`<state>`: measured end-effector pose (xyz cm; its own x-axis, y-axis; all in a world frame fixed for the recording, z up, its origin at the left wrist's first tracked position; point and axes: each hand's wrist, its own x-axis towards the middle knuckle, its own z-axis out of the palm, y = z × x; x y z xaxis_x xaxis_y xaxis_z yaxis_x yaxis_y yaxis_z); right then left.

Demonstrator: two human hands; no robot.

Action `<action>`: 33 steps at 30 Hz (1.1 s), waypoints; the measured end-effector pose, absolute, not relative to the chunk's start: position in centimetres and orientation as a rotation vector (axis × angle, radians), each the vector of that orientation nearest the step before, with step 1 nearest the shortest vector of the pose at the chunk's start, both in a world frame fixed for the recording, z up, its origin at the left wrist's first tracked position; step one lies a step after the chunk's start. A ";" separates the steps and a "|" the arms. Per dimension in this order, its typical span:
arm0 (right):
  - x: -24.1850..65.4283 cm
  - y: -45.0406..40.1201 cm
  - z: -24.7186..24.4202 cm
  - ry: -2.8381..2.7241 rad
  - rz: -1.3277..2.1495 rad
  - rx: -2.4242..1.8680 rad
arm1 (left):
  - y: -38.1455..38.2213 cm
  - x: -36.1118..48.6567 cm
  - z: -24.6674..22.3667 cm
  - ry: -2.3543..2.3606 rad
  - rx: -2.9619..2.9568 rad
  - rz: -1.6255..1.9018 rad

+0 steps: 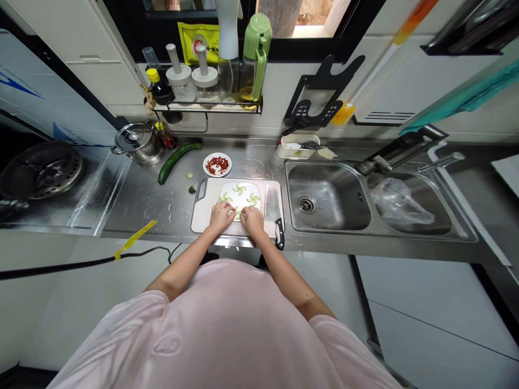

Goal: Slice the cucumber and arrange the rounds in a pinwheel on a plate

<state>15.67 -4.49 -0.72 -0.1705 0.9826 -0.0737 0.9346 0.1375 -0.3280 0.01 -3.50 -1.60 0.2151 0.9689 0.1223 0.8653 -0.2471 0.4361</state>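
My left hand [221,217] and my right hand [252,220] meet over the near edge of a white plate [230,189]. Their fingers are bent and pinched at thin cucumber slices [238,213] between them; the fingertips partly hide these slices. More pale green slices lie on the plate in pinwheel shapes, one at the far side [239,188] and one at the right [253,199]. Beneath the plate is a white cutting board [208,197]. On the board's right side lies a kitchen knife [272,205], its black handle pointing toward me.
Behind the board stands a small dish of chopped red pieces [218,165]. A whole cucumber [176,161] and a steel pot [140,142] are to the left, with a black pan [38,170] beyond. At right is a double sink [328,197] holding a plastic bag [399,201].
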 end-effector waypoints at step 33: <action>15.8 -4.5 -0.7 -2.242 0.477 -1.899 | -3.3 -0.5 -1.5 1.579 2.323 0.484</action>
<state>15.82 -4.51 -0.68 -0.1781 0.9808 -0.0795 0.9281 0.1406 -0.3447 -0.45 -3.27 -1.53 0.3430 0.9326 0.1120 0.8351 -0.3574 0.4181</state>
